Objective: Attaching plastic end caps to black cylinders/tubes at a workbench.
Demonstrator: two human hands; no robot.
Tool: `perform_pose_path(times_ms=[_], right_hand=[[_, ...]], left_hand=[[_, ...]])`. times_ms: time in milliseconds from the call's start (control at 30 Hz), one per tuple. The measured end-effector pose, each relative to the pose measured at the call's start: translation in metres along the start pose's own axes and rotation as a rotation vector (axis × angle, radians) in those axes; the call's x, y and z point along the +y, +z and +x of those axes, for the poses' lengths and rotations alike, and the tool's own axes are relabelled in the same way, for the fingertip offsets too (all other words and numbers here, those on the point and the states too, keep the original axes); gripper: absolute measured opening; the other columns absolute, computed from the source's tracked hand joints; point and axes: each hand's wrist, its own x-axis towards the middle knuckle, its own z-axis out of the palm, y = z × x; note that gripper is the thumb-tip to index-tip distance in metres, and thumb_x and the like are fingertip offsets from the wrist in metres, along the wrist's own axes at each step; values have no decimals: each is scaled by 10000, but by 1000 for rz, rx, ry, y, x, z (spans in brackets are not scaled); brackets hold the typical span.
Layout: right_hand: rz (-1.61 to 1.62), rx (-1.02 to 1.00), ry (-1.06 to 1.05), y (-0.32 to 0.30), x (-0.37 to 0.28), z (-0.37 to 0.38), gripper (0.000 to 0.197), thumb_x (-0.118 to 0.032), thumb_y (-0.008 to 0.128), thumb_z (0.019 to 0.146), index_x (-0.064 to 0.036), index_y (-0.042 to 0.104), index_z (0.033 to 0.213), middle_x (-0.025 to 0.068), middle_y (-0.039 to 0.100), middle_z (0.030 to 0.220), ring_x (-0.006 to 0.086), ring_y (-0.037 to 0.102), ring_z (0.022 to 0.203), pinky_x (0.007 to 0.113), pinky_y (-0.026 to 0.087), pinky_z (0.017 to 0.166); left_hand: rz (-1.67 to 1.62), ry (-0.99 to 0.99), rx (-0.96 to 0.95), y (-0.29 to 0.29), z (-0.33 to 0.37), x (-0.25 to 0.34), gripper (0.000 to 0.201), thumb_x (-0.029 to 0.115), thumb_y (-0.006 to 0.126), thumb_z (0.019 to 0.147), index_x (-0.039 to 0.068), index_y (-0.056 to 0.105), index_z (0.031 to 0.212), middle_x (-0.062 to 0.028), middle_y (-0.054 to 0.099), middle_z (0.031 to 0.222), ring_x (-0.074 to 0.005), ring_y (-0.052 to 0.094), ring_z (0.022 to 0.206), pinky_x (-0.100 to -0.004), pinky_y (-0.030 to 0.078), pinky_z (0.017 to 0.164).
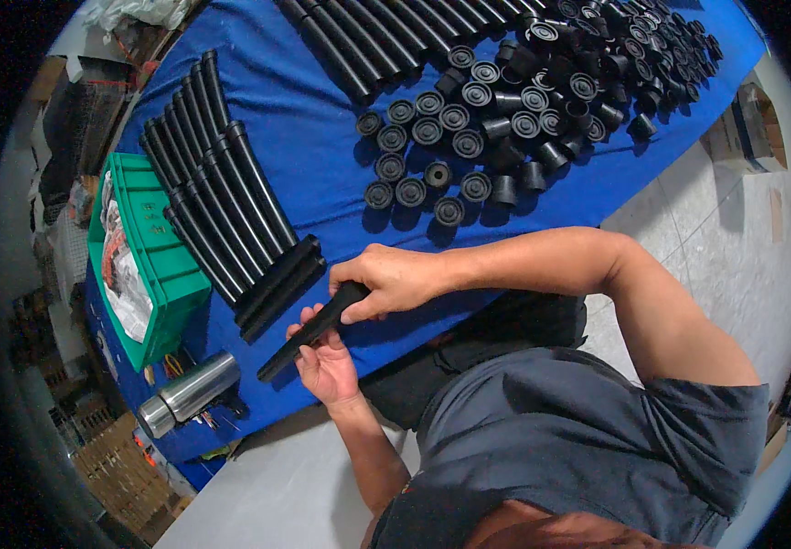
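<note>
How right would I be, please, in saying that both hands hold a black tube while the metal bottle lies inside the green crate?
The bottle's place is wrong: the head view shows the metal bottle lying outside the green crate, on the blue cloth near it. The left hand and right hand do hold a black tube.
</note>
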Motion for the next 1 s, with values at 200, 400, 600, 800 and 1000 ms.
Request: perform_pose_path(times_ms=[200, 400, 600, 800, 1000], right_hand=[[16, 30, -8, 6, 7, -1, 308, -213, 678, 819, 19, 594, 1003, 142, 615, 669, 279, 631, 618, 384, 453, 552], [-30, 59, -48, 6, 8, -1, 302, -209, 682, 811, 14, 599, 997, 144, 603, 668, 302, 619, 620, 401, 452, 564], [-161, 132, -238, 12, 16, 1, 353, -206, 715, 779, 6, 587, 1030, 170, 608, 749, 334, 621, 710, 423, 461, 629], [-122, 68, -131, 4, 8, -1, 392, -204, 743, 756, 5, 590, 1050, 167, 620, 791, 334, 621, 735, 416, 470, 647], [36, -27, 69, 5, 7, 2, 382, -208, 744, 764, 5, 595, 1043, 160, 622, 781, 321, 621, 714, 412, 466, 631]], left_hand=[[21, 19, -55, -1, 0, -1, 328, 48, 596, 917, 25, 521, 1235, -228, 516, 1341, -359, 452, 1301, -468, 408, 1102], [19, 15, -51, -1, 0, -1, 330, 57, 587, 924, 31, 518, 1246, -231, 504, 1352, -359, 447, 1305, -467, 402, 1107], [97, -5, -6, 1, 1, 0, 357, 98, 601, 922, 5, 536, 1260, -204, 466, 1397, -353, 394, 1344, -459, 368, 1129], [28, 9, -11, -1, 0, -1, 327, 58, 621, 906, 30, 537, 1220, -198, 532, 1335, -346, 448, 1308, -478, 358, 1133], [18, -12, -14, 0, 0, 0, 330, 53, 626, 902, 29, 537, 1218, -203, 530, 1336, -344, 449, 1308, -480, 361, 1128]])
